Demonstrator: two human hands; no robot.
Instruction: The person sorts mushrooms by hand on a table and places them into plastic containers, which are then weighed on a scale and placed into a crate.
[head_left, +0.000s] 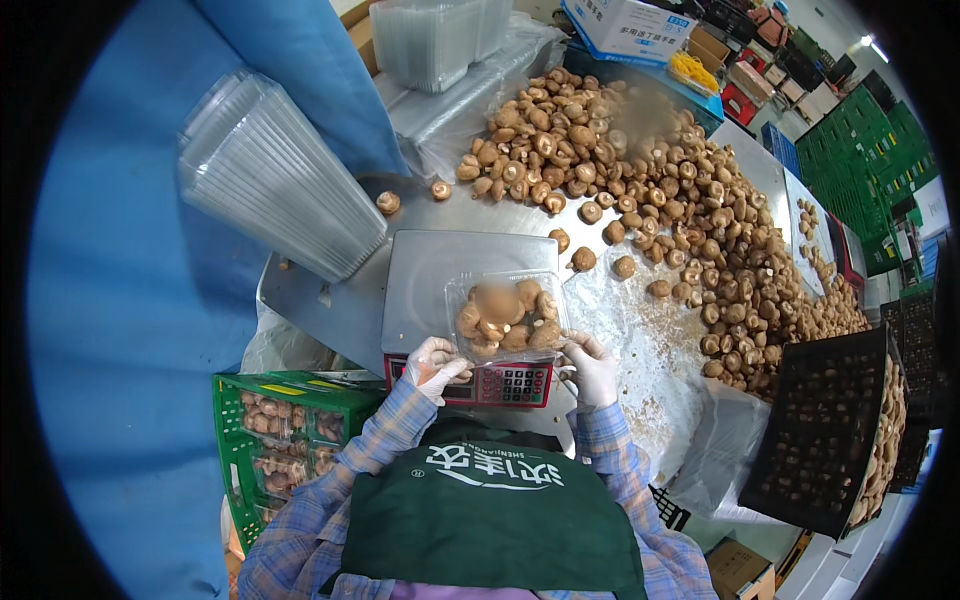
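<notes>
A clear plastic clamshell tray (452, 300) filled with brown mushrooms lies over the front right part of the metal pan (420, 262) of a red electronic scale (512, 384). My left hand (437, 370), in a whitish glove, pinches the tray's near left corner. At the near right corner, my right hand (592, 370), gloved too, grips the tray's edge. Both hands are just over the front of the scale, partly covering its display and keypad side. A large heap of loose mushrooms (675, 195) spreads over the metal table behind and to the right, a few lying singly near the pan.
Nested clear trays (285, 180) lean left of the scale; more (427, 45) stand behind. A green crate (225, 450) at lower left holds packed trays. A black crate (817, 435) of mushrooms tilts at the right. A blue curtain (112, 300) hangs left. Someone (770, 24) is far behind.
</notes>
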